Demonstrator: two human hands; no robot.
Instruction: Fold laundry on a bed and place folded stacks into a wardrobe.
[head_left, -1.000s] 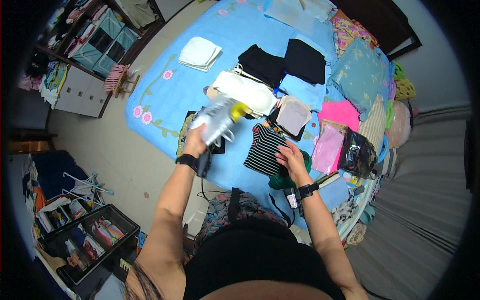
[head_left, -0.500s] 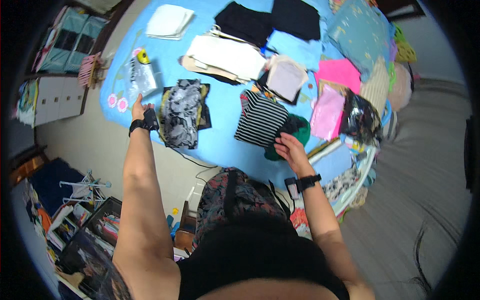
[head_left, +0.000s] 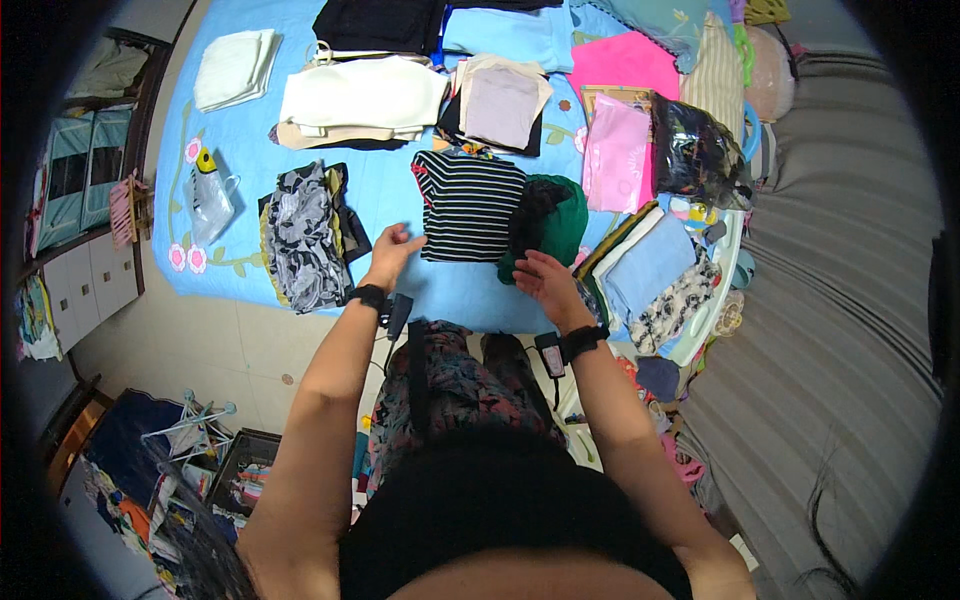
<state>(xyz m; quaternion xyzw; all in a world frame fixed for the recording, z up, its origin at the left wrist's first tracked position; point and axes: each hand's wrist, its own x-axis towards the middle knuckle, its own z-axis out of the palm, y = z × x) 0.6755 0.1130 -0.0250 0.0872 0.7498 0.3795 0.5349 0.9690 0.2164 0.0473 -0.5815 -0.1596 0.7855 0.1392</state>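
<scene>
A folded black-and-white striped garment (head_left: pixel 472 205) lies on the blue bedspread (head_left: pixel 450 300) in front of me. Tucked against its right side is a bunched dark green and black piece of clothing (head_left: pixel 560 222). My left hand (head_left: pixel 393 254) is open and empty, its fingertips close to the striped garment's lower left edge. Close to the lower edge of the green clothing, my right hand (head_left: pixel 548 284) has its fingers apart and holds nothing. Left of my left hand rests a pile of grey-and-black patterned clothing (head_left: pixel 305 235). A clear plastic bag (head_left: pixel 211 205) with a yellow top lies farther left.
Folded stacks fill the far side: white cloth (head_left: pixel 235 70), cream clothes (head_left: pixel 362 98), black clothes (head_left: pixel 378 25) and pale lilac cloth (head_left: pixel 500 98). To the right are a pink package (head_left: pixel 617 155), a black plastic bag (head_left: pixel 700 155) and a basket (head_left: pixel 705 325) with folded clothes.
My left hand has come away from the plastic bag at the left and moved right to the striped garment. My right hand stays by the green clothing. The view has shifted.
</scene>
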